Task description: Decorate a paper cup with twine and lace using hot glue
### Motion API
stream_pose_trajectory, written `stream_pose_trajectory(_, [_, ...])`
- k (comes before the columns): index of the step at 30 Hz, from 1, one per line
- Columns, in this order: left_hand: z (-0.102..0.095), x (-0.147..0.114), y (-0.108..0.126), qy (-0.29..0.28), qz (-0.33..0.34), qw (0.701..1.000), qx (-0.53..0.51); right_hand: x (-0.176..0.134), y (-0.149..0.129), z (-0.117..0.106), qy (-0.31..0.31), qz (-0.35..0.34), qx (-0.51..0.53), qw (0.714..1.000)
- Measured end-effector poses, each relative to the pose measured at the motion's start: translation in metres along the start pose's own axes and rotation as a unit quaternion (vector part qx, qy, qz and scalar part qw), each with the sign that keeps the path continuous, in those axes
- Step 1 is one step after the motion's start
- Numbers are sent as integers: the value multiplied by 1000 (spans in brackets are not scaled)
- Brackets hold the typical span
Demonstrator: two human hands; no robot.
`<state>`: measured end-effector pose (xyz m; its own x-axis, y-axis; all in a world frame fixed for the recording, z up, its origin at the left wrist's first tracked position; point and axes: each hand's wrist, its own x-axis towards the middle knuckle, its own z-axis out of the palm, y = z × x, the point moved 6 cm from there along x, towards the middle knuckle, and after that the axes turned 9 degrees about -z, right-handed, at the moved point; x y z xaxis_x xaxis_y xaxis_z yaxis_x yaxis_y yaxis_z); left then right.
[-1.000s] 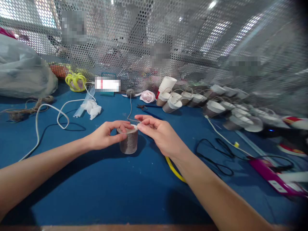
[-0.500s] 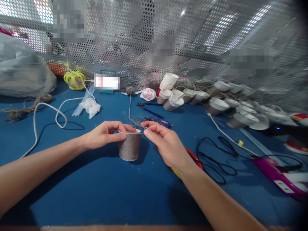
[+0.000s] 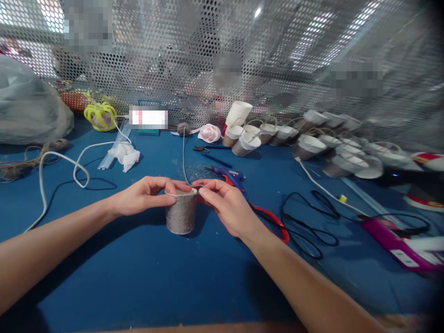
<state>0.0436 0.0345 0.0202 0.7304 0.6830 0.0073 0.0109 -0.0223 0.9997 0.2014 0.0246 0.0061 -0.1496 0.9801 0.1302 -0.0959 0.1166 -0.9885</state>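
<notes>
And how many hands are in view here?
2: the left hand holds the grey cup from its left; the right hand pinches the cord on its right. Any behind the perforated screen can't be made out.

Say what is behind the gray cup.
Beyond the gray cup, a gray cord runs from a ball toward the right hand; a glue gun lies back to the right. The cup and left hand cover whatever lies directly behind.

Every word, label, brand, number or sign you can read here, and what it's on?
No readable text in view.
White-and-red patch at the back: pixelated, unreadable.
Blue glue gun: any marking too small to read.
Purple power strip: any marking too blurred to read.
Gray cup: no lettering visible.
</notes>
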Motion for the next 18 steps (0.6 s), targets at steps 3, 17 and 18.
stream_pose_trajectory(3, [-1,0,0,-7,1,1000,10,1,1,0,5,2,6,1000])
stream_pose_trajectory(17, [-3,1,0,-32,-3,999,17,5,0,2,-19,-32,-15,999])
stream_pose_trajectory(18, [-5,1,0,-27,-4,999,23,5,0,1,-19,-37,-23,999])
